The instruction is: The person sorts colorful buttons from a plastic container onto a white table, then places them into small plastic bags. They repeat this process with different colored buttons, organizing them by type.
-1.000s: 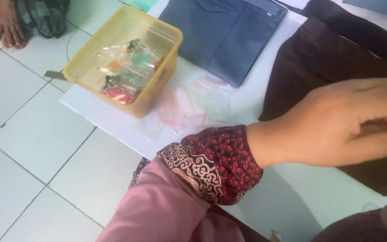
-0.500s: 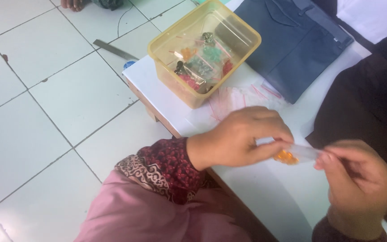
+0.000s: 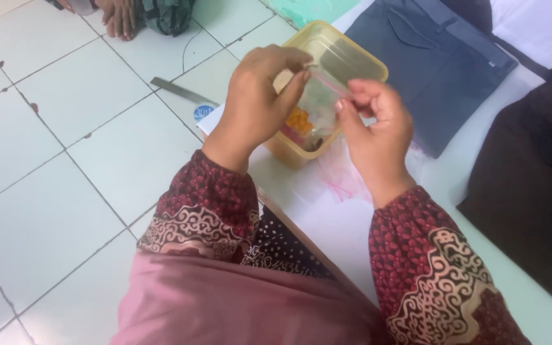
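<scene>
My left hand point(image 3: 260, 96) and my right hand point(image 3: 376, 124) hold a small clear plastic bag point(image 3: 317, 105) between them, each pinching one end of its top edge. Small orange pieces point(image 3: 299, 120) sit in the bag's lower part. The bag hangs in front of a yellow plastic tub point(image 3: 359, 54) that stands on a white sheet point(image 3: 327, 217) on the floor. The tub's contents are mostly hidden behind my hands.
Several empty clear bags point(image 3: 343, 176) with pink edges lie on the white sheet by the tub. Folded blue cloth point(image 3: 436, 61) and dark brown cloth point(image 3: 538, 185) lie to the right. A metal blade point(image 3: 180, 91) rests on the tiled floor. Another person's hand point(image 3: 119, 18) is at the top left.
My hands have risen with the small bag from low over the white sheet to in front of the yellow tub. Both now pinch its top edge.
</scene>
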